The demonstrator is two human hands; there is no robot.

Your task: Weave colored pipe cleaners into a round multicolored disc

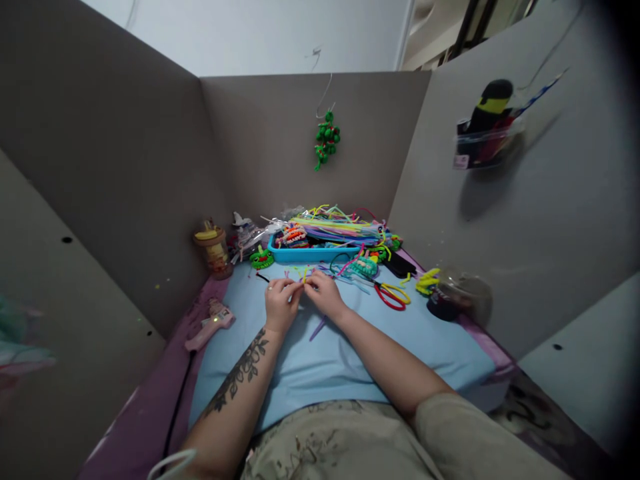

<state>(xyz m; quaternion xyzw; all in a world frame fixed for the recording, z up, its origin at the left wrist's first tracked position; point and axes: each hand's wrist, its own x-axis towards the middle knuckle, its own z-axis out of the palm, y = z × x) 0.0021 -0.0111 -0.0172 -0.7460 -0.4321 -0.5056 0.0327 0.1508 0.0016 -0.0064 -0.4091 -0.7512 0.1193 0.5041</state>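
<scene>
Over the middle of the light blue cloth [240, 360], my left hand [283, 301] and my right hand [324, 293] meet fingertip to fingertip. Both are closed in a pinch on a thin, fuzzy pipe cleaner [305, 275], of which a small yellow and purple part shows between the fingers. Most of it is hidden, and its shape is hard to make out. Below the right hand a purple pipe cleaner [319, 328] sticks out toward me; I cannot tell whether it joins the held piece. Short coloured pieces lie just beyond the fingertips.
Behind the hands stands a blue tray [315, 255] heaped with pipe cleaners [345, 229]. Scissors [393, 295] with red and yellow handles lie at right, near a dark-bottomed jar [445, 303]. A pink glue gun [210, 328] and a cup [215, 250] stand left. Grey panels [300, 107] enclose the table.
</scene>
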